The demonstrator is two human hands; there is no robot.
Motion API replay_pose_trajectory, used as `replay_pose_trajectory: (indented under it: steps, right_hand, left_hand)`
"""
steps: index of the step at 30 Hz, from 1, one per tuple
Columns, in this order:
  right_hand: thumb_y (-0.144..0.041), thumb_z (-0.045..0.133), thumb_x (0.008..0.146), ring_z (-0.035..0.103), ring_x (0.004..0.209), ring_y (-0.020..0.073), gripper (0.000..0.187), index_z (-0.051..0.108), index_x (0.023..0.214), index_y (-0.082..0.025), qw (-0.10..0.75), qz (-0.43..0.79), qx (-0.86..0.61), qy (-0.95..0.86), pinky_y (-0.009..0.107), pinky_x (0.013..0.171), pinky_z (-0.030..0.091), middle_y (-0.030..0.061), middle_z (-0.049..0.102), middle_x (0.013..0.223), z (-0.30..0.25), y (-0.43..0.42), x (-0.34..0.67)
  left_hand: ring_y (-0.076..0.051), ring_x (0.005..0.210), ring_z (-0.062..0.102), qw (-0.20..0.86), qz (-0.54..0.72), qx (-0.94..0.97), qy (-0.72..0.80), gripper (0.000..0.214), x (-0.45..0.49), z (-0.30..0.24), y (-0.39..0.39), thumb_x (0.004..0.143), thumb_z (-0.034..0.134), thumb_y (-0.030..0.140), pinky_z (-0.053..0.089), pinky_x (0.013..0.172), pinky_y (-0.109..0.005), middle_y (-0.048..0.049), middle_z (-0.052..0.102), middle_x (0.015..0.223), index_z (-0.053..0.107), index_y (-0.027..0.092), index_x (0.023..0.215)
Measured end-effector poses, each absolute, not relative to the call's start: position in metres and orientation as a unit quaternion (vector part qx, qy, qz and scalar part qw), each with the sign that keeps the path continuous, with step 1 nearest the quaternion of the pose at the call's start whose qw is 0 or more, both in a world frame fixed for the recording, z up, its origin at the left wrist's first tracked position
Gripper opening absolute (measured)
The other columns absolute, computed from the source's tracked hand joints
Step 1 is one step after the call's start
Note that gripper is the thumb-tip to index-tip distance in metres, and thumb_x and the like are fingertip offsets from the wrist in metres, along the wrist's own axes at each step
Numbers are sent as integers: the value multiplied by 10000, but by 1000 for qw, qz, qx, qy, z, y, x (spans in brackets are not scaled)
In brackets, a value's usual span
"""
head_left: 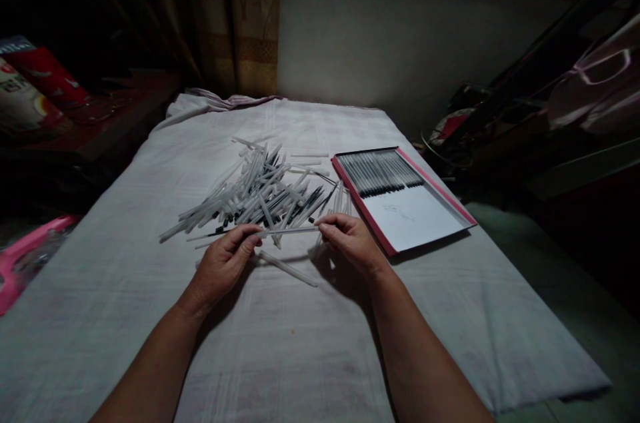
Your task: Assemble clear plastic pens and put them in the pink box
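A thin translucent pen barrel (pixel 291 231) stretches level between my hands, above the front of a pile. My left hand (pixel 223 270) pinches its left end between thumb and fingers. At the opposite end, my right hand (pixel 351 240) has thumb and fingertips closed on the tip; whether a refill is inside is too dim to tell. Behind the hands lies a loose pile of pen parts (pixel 250 186): clear barrels, dark refills and small black pieces. Another clear barrel (pixel 289 270) rests on the cloth below the held one.
Right of the pile, a shallow red-edged box (pixel 391 251) holds a row of pens with black ends (pixel 380 173) in its far half, with white board showing in front. A pale cloth (pixel 280 356) covers the table. A pink plastic object (pixel 30 243) is at far left.
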State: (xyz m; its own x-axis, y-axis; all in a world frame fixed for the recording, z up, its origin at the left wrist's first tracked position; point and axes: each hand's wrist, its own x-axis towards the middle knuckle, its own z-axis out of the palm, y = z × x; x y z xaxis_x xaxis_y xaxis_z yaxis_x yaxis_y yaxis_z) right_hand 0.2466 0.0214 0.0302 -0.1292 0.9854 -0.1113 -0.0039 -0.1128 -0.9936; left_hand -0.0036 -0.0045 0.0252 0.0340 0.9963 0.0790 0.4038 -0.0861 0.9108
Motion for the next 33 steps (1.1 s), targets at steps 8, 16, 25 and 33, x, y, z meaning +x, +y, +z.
replay_pose_trajectory:
  steps: [8,16,25,33]
  right_hand:
    - [-402,788,639,425,480,77,289,740,791,-161,452,544,-485,-514,212,448,290,-50,530,524,39,19,247]
    - [-414,738,662,386,435,78,275,738,795,-174,507,560,-461,-466,218,429,288,-57,491,486,37,21,254]
    - [-391,720,678,369,431,78,244,735,784,-172,515,571,-446,-458,221,431,272,-57,472,483,35,21,252]
    - [-391,738,679,419,446,84,255,742,799,-167,508,581,-452,-448,217,425,280,-36,524,509,36,18,250]
  left_hand:
    - [-208,794,694,415,416,592,551,349,0,25,-7,812,654,519,559,654,-297,-62,756,914,702,216,978]
    - [-182,738,654,498,431,552,512,358,6,34,-13,826,655,552,549,590,-289,-82,734,1016,654,232,988]
    - [-86,541,488,531,488,473,506,384,-1,32,-12,756,753,535,410,458,-181,18,606,720,674,233,978]
    - [-95,604,585,569,560,398,452,468,5,41,-11,687,831,478,429,404,-153,14,638,842,645,232,1039]
